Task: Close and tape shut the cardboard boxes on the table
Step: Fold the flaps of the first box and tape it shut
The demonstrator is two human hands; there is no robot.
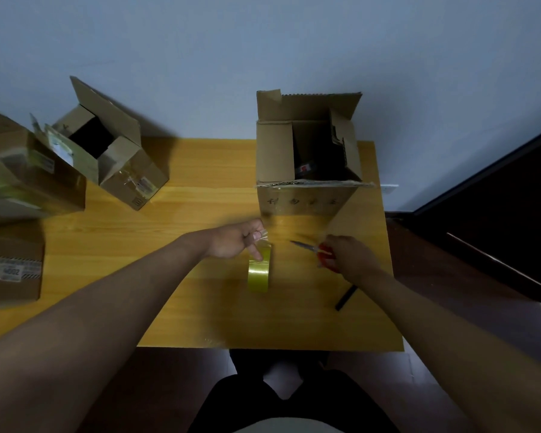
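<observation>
My left hand (238,240) is out over the middle of the table (181,276), forearm stretched straight from the lower left, fingers curled; thumb and forefinger pinch the loose clear end of the tape, one finger pointing down onto the roll. The tape roll (259,273) stands on edge on the wood just below that hand, yellowish and translucent. My right hand (349,256) comes in from the lower right, wrist bent, fingers closed round the red handles of the scissors (313,250); the blades point left toward the tape end, a little apart from it, blurred. A thin dark stick (345,297) lies on the table near my right wrist. Straight ahead, just beyond both hands, the tall box (306,195) stands upright at the far edge, top flaps up and open, dark inside, printed characters on its near face. To the far left a smaller open box (122,164) tilts back, flaps raised, clear tape and a label on its side. Farther left are two more boxes: a taped box (28,176) glossy with tape, and a labelled box (10,270) below it at the frame edge.
</observation>
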